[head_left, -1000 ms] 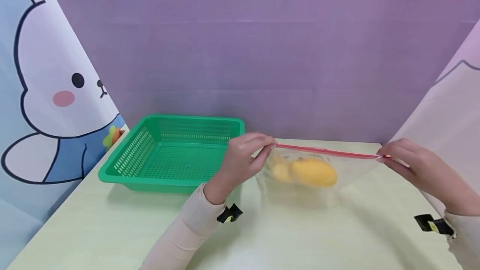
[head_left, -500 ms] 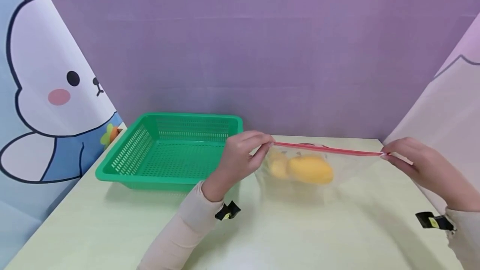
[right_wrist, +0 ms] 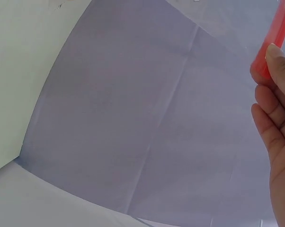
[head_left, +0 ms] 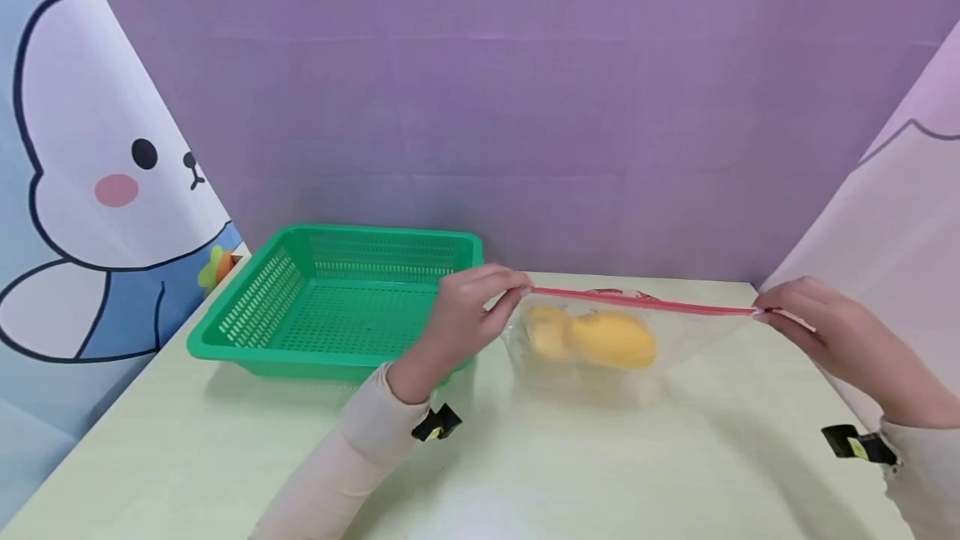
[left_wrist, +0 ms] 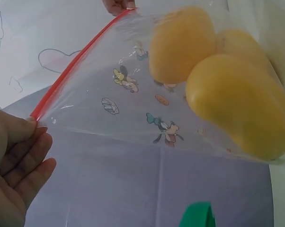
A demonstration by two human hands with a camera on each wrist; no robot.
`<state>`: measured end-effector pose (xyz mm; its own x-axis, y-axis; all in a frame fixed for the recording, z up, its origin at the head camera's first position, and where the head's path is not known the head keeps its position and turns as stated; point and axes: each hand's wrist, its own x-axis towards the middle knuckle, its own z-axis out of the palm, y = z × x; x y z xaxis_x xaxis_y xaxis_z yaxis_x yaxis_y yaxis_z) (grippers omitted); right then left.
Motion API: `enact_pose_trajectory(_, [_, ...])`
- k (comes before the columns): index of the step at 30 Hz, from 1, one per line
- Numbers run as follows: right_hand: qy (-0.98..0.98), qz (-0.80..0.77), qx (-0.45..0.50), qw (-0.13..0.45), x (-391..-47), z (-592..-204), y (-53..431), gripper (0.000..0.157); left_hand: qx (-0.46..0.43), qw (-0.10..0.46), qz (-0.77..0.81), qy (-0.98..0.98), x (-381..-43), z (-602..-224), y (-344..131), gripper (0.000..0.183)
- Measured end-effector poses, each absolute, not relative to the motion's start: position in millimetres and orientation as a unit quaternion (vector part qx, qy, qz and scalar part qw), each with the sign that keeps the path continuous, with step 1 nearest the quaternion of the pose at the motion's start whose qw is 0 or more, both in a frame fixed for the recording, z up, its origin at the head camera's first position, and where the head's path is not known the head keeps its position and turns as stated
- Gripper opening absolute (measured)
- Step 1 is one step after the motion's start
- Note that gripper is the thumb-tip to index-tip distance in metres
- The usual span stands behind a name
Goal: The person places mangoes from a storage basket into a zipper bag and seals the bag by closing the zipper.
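Observation:
A clear zip bag [head_left: 686, 336] with a red zip strip [head_left: 652, 302] is stretched between both hands above the table. Inside it lie several yellow mangoes [left_wrist: 242, 104], bunched toward the bag's bottom in the left wrist view; small cartoon figures are printed on the plastic. My left hand [head_left: 472, 311] pinches the left end of the red strip between thumb and forefinger. At the opposite end, my right hand [head_left: 840, 336] pinches the strip's corner, seen close up in the right wrist view. Along its length the strip looks pressed flat, though whether it is fully sealed I cannot tell.
To the left of the bag a green plastic basket [head_left: 337, 361] with slotted walls stands on the pale table [head_left: 615, 473], its visible floor bare. A purple cloth backdrop [head_left: 480, 107] rises behind, with printed cartoon panels at both sides.
Both hands keep their pinch on the strip's ends. Bag, hands and basket have shifted slightly left in the view. Red print behind the strip shows more now.

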<state>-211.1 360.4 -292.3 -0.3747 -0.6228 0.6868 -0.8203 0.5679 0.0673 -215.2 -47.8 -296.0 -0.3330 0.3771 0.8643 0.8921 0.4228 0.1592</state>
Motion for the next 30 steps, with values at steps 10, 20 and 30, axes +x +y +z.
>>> enact_pose_trajectory(10, [-0.831,0.125,0.449,0.305,-196.9,-300.9,361.4,0.050,-0.416,0.309,-0.270,-0.812,-195.9,-300.8,-56.0,0.006])
enact_pose_trajectory(20, [-0.830,0.164,0.462,0.267,-191.6,-323.4,364.3,0.044,-0.438,0.256,-0.222,-0.832,-180.1,-318.5,-58.4,0.008])
enact_pose_trajectory(30, [-0.841,0.173,0.463,0.220,-191.1,-345.0,358.2,0.037,-0.433,0.202,-0.192,-0.857,-172.6,-330.7,-62.5,0.010])
